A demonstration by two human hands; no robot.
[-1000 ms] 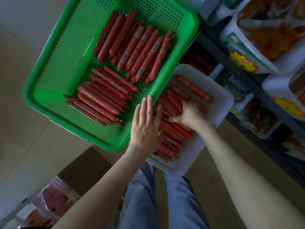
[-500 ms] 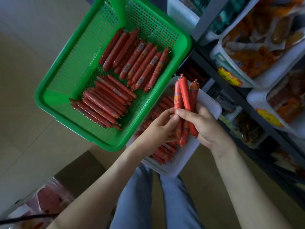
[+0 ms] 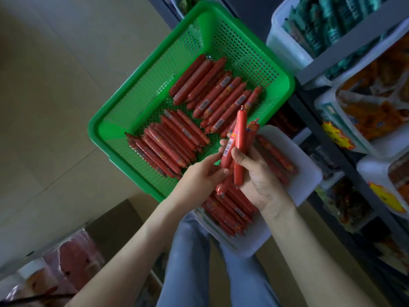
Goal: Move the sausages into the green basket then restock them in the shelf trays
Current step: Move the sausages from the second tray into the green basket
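Note:
A green basket (image 3: 124, 127) sits on the floor with two rows of red sausages (image 3: 212, 96) lying inside it. Beside it on the right, a white tray (image 3: 309, 180) holds more sausages (image 3: 230, 211). Above the tray's near edge, my right hand (image 3: 259, 180) grips a bunch of sausages (image 3: 240, 138) that stand upright. My left hand (image 3: 202, 173) pinches the lower end of the same bunch from the left.
Dark shelves (image 3: 340, 134) on the right carry white trays of orange snack packs (image 3: 371, 107) and green packs (image 3: 314, 29). My legs in jeans (image 3: 199, 262) are below the tray. Red packages (image 3: 75, 260) lie at bottom left.
Both hands left the tray's pile and lifted a bunch of sausages, which they now hold upright. The view has shifted, so the basket sits further right and lower in the frame.

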